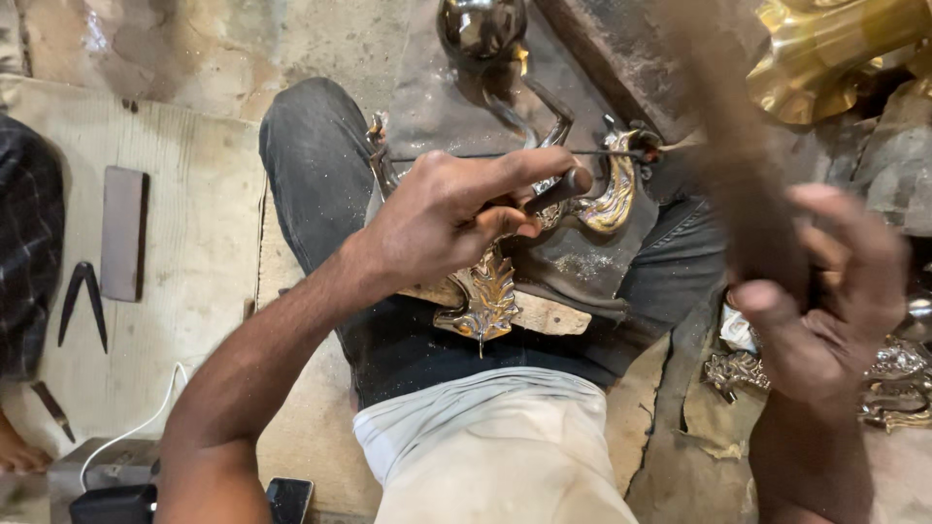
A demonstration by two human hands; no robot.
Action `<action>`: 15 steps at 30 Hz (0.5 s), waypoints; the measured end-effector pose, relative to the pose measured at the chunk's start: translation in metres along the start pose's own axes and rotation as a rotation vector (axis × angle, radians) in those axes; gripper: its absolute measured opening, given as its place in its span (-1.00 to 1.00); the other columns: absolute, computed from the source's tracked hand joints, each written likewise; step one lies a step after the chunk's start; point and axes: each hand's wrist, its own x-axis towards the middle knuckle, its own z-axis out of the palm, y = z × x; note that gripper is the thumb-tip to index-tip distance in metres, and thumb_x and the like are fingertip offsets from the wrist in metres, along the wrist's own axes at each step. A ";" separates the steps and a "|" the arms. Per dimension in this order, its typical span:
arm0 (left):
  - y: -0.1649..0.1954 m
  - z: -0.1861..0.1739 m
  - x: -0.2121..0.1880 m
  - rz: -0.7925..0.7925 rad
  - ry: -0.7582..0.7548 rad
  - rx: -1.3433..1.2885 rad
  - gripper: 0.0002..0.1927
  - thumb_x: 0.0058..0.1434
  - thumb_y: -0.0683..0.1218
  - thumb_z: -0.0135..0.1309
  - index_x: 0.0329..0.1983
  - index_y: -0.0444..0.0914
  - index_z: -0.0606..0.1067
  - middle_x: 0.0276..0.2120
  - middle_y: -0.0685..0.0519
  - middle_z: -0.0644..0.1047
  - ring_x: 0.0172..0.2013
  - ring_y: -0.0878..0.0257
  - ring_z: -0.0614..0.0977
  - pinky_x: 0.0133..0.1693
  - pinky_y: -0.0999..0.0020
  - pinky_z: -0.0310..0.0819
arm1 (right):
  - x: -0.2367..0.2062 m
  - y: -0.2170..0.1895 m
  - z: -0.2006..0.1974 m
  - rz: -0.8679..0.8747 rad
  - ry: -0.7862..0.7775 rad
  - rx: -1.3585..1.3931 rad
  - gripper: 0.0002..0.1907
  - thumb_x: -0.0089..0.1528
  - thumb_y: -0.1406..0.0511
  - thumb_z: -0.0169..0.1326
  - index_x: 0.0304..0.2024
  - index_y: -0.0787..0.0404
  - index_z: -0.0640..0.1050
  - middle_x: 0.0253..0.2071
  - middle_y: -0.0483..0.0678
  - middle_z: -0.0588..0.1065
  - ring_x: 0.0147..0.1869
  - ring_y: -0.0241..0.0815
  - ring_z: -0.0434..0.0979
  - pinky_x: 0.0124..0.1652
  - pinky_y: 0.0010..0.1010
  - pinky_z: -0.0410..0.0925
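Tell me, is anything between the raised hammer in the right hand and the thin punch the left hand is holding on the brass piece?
Nothing visible blocks it. The right hand holds the blurred hammer just above the punch, which the left hand steadies on the brass piece.

A dark, thin punch (555, 191) presses on an ornate brass casting (495, 291) beneath a blurred wooden mallet (738, 175).
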 end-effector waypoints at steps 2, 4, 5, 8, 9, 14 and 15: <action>0.001 0.001 0.001 0.013 0.005 -0.007 -0.49 0.37 -0.16 0.15 0.37 -0.16 0.35 -0.08 0.02 0.70 -0.15 0.26 0.78 -0.11 0.33 0.74 | -0.001 0.011 -0.003 -0.072 -0.068 -0.048 -0.39 0.29 0.26 0.31 0.32 0.19 0.36 -0.01 0.04 0.53 -0.26 -0.34 0.48 -0.28 -0.63 0.36; 0.002 0.001 0.002 0.020 -0.001 -0.041 -0.49 0.38 -0.19 0.12 0.38 -0.17 0.34 -0.02 -0.01 0.68 -0.14 0.26 0.78 -0.10 0.33 0.72 | -0.002 0.016 -0.004 -0.128 -0.119 -0.125 -0.38 0.28 0.28 0.35 0.31 0.21 0.38 0.01 0.08 0.53 -0.23 -0.30 0.48 -0.24 -0.59 0.38; 0.003 0.000 0.002 0.017 -0.007 -0.069 -0.49 0.38 -0.22 0.09 0.39 -0.17 0.34 0.03 -0.04 0.67 -0.13 0.26 0.78 -0.10 0.33 0.70 | -0.003 0.016 -0.004 -0.124 -0.095 -0.127 -0.38 0.28 0.29 0.36 0.32 0.22 0.40 -0.10 0.02 0.54 -0.24 -0.29 0.48 -0.23 -0.56 0.37; 0.005 0.000 0.002 -0.021 -0.022 -0.059 -0.48 0.36 -0.22 0.11 0.38 -0.16 0.36 -0.07 -0.04 0.68 -0.12 0.25 0.79 -0.13 0.31 0.71 | -0.001 0.008 0.002 -0.058 -0.023 0.117 -0.35 0.32 0.20 0.30 0.35 0.19 0.30 -0.16 -0.17 0.54 -0.22 -0.39 0.51 -0.21 -0.61 0.38; 0.005 -0.001 0.002 -0.033 -0.027 -0.036 -0.48 0.35 -0.21 0.13 0.37 -0.15 0.37 -0.15 -0.02 0.69 -0.12 0.25 0.79 -0.15 0.30 0.73 | 0.001 0.003 0.003 -0.025 -0.034 0.113 -0.35 0.31 0.19 0.30 0.35 0.20 0.31 -0.18 -0.18 0.54 -0.25 -0.41 0.50 -0.24 -0.63 0.37; 0.005 -0.001 0.003 -0.023 -0.026 -0.057 -0.48 0.36 -0.19 0.14 0.37 -0.15 0.35 -0.12 -0.03 0.69 -0.12 0.25 0.79 -0.13 0.30 0.73 | 0.006 -0.016 0.012 0.019 0.000 0.049 -0.37 0.30 0.18 0.29 0.33 0.27 0.41 -0.22 -0.17 0.52 -0.30 -0.44 0.45 -0.27 -0.66 0.30; 0.005 -0.002 0.003 -0.020 -0.026 -0.048 -0.47 0.35 -0.19 0.15 0.37 -0.14 0.35 -0.14 -0.02 0.70 -0.13 0.25 0.79 -0.14 0.29 0.72 | 0.008 -0.016 0.010 0.020 -0.005 0.039 -0.38 0.31 0.17 0.29 0.33 0.27 0.41 -0.23 -0.18 0.48 -0.30 -0.44 0.41 -0.27 -0.66 0.26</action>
